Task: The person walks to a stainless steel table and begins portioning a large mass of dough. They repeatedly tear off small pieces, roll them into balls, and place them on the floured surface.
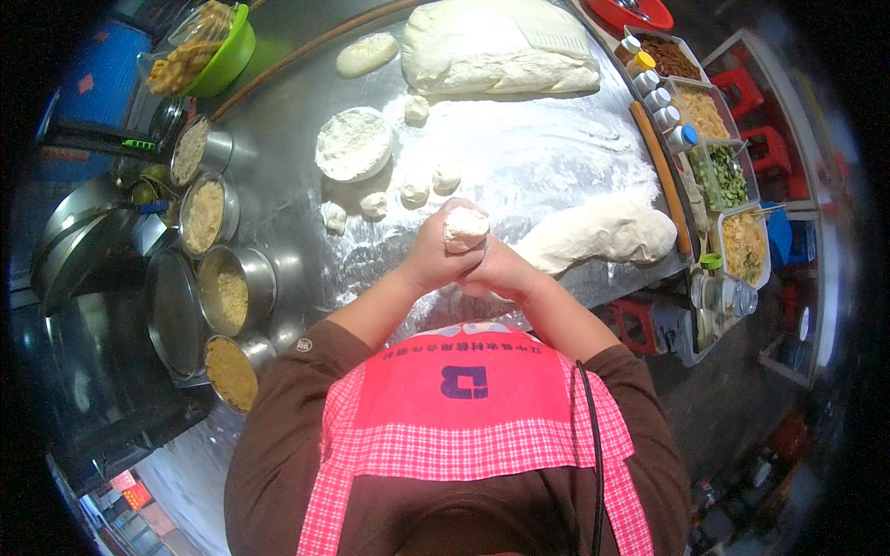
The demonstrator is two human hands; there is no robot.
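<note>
My left hand [448, 243] is closed around a lump of dough [466, 230], whose floury top shows above the fingers. My right hand [500, 271] meets it from the right, low near the table's front edge; its fingers are partly hidden, and dough seems to reach down to it. To the right lies a long, thick roll of dough [598, 233], close to my right wrist. Several small dough pieces [415, 192] sit in flour beyond my hands. A white bowl of flour [354, 144] stands behind them. A large dough slab [494, 52] with a white scraper [554, 33] lies at the back.
Metal containers of fillings [236, 292] line the left side. A wooden rolling pin [660, 177] lies along the right edge, beside shaker bottles [657, 99] and tubs of toppings [723, 174]. A green bowl [236, 59] stands back left. A flat dough piece [367, 55] lies near the slab.
</note>
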